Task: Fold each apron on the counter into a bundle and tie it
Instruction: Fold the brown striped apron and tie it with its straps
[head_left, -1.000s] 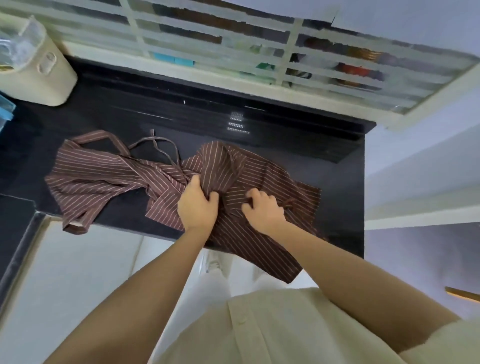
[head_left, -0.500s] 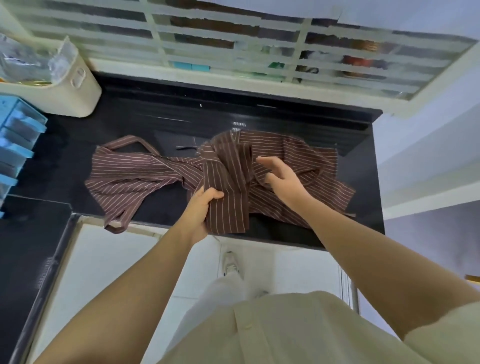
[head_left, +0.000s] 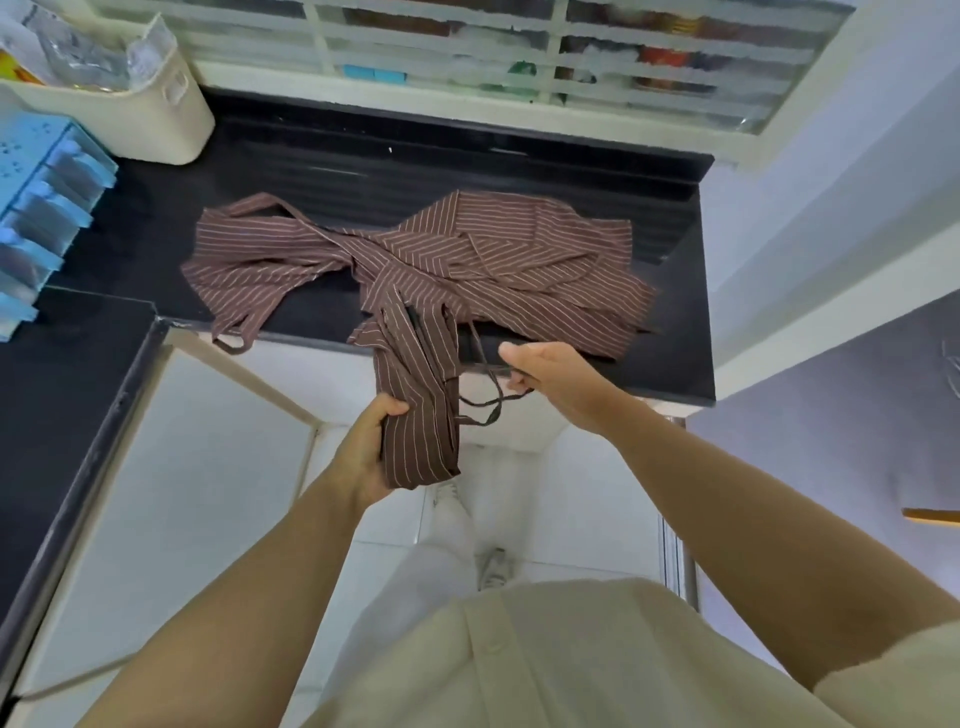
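A brown apron with thin pale stripes (head_left: 498, 260) lies crumpled on the black counter (head_left: 415, 166), spread from left to right. One end of the apron hangs off the counter's front edge. My left hand (head_left: 366, 452) grips that hanging end from the left side, below the counter edge. My right hand (head_left: 553, 376) pinches a thin dark apron strap (head_left: 480, 402), which loops down between my two hands.
A cream plastic basket (head_left: 156, 109) with clear bags stands at the back left of the counter. A blue rack (head_left: 41, 208) sits at the far left. A louvred window runs along the back, a wall closes the right side, and white floor tiles lie below.
My left hand has pulled one end of the apron off the counter toward me. My right hand left the cloth on the counter and now pinches the strap near the front edge.
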